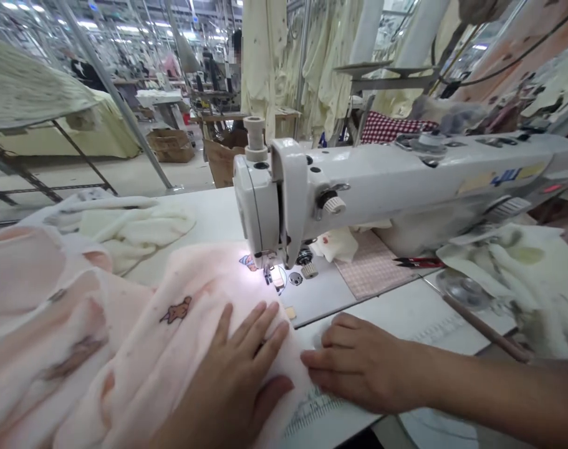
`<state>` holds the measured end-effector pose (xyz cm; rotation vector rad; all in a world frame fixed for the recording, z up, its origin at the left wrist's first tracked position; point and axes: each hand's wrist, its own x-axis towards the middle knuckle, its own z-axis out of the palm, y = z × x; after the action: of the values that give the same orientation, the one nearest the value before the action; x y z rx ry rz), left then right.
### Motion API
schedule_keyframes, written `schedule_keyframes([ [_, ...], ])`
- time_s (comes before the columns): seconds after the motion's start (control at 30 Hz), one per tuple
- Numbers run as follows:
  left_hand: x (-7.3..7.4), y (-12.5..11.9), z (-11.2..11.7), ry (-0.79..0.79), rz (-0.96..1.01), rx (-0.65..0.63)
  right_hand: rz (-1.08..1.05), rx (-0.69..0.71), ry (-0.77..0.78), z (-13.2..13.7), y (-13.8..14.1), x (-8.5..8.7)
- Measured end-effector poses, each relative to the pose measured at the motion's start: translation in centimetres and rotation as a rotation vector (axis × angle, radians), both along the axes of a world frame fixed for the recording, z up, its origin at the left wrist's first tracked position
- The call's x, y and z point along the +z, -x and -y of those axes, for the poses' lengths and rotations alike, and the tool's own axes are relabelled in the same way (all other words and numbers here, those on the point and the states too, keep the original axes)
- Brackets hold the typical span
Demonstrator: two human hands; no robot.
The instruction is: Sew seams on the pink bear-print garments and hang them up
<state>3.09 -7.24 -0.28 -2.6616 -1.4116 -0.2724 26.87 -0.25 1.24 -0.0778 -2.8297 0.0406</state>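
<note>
Pink printed fabric (171, 349) under two bare hands at one sewing machine (358, 193)

Both of the person's hands lie on the fabric, in front of the machine's head. The left hand (232, 374) is open and flat, its fingers spread, pressing on the cloth without gripping it. The right hand (353, 365) sits at the fabric's near edge with its fingers loosely curled; whether it pinches the cloth I cannot tell. The fabric, printed with small brown figures, lies in heaped folds across the left of the white sewing table (209, 215), and its far end reaches the presser foot (267, 269), lit by the machine's lamp.

One white spool (254, 134) stands on top of the machine. One pair of red-handled thread snips (417, 262) lies on a single pink checked pad (372, 265), right of the needle. Two pale bundles of cloth sit on the table, one at each side: a cream pile (129, 227) left and a crumpled one (503, 280) right. Beyond the table are two cardboard boxes (171, 144) and one person (234, 62), standing among hanging pale garments (318, 62).
</note>
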Motion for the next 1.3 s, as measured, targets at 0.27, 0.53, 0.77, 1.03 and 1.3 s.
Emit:
schedule_keyframes([
  [0.27,0.5,4.1,-6.1,0.201,0.089,0.051,-0.099,-0.081,-0.039,-4.9,4.2,-0.9],
  [0.53,0.9,6.7,-11.8,0.161,0.076,0.045,-0.098,-0.336,-0.173,-6.2,5.6,-1.9],
  [0.77,0.3,2.3,-6.0,0.083,0.012,0.312,-0.241,-0.131,0.079,-4.4,5.3,-0.1],
  [1.03,3.6,-3.5,2.9,0.072,-0.085,0.174,-0.079,0.065,0.584,3.4,1.0,0.7],
  [1.3,6.2,0.8,-0.4,0.273,-0.061,0.335,-0.124,-0.521,0.647,3.8,0.9,1.7],
])
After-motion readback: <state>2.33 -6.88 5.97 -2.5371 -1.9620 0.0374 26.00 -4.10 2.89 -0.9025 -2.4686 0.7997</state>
